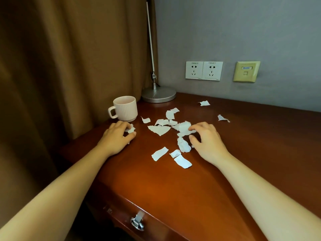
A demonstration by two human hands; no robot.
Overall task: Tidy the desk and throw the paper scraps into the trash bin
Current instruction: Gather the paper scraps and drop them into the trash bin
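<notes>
fingers (128,136) pinching torn paper at both ends of the litter

left hand (115,137) lies on the table (173,188) near its left edge, just on the near side of the mug (126,108). its fingers are curled in and, with the thumb, pinch a small crumpled scrap (131,129).

right hand (207,142) sits at the right of the litter with its fingers bent. forefinger and thumb close toward each other with the edge of a crumpled piece (184,127) between them.

the other paper scraps (160,129) lie loose on the table between the two hands, most in a cluster at the middle. one small bit (145,120) lies just right of the mug. three flat strips (159,153) lie on the near side of the cluster. two more are well apart from it, one to the right (223,118) and one far back (204,103).

the mug is pale and ribbed, upright, with its handle to the left. behind it, in the far corner, stands a lamp (159,94) with a round metal base and a thin stem. a brown curtain (69,58) hangs at the left. the grey wall (243,32) carries two white sockets (204,70) and a yellowish plate (246,71). a drawer handle (137,222) shows on the near front of the table.
</notes>
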